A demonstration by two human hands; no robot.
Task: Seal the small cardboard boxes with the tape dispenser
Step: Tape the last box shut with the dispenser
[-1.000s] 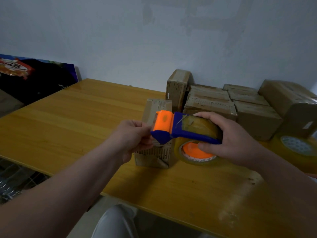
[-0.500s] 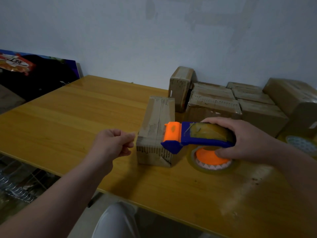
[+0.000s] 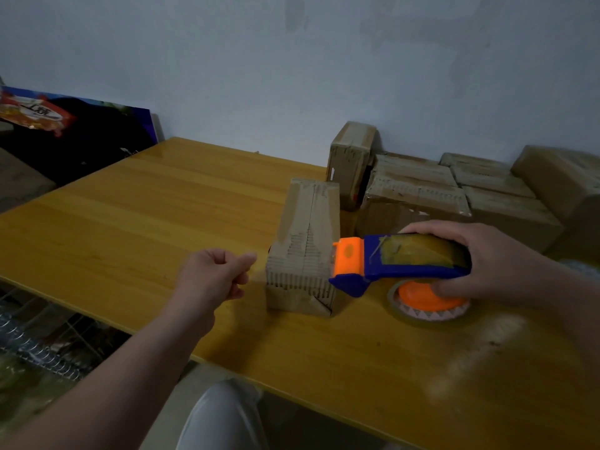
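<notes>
The left arm reaches in from the near left, forearm bare, and the left hand hangs just above the surface, a little to the left of the small cardboard box without touching it. Its fingers are curled into the palm, and the thumb lies along the forefinger and points right, toward the box. Nothing shows between them, though the tips are blurred.

The right arm comes in from the right edge. The right hand grips the tape dispenser from its right end. The fingers wrap over the far side of the blue body and the thumb presses on the orange hub of the tape roll below. The roll sits low over the surface; whether it rests on it cannot be told.

The dispenser's long axis runs left to right. Its orange head points left and sits at the right side of the box's near end, touching it or very nearly.

The box stands on the surface at the middle of the scene, its long axis running near to far and a short end facing near. A seam runs along the length of its top.

Beyond it, one box standing on end and a group of flat-lying boxes sit against the wall at the far right. A dark printed board leans at the far left. A knee in pale cloth shows under the near edge.
</notes>
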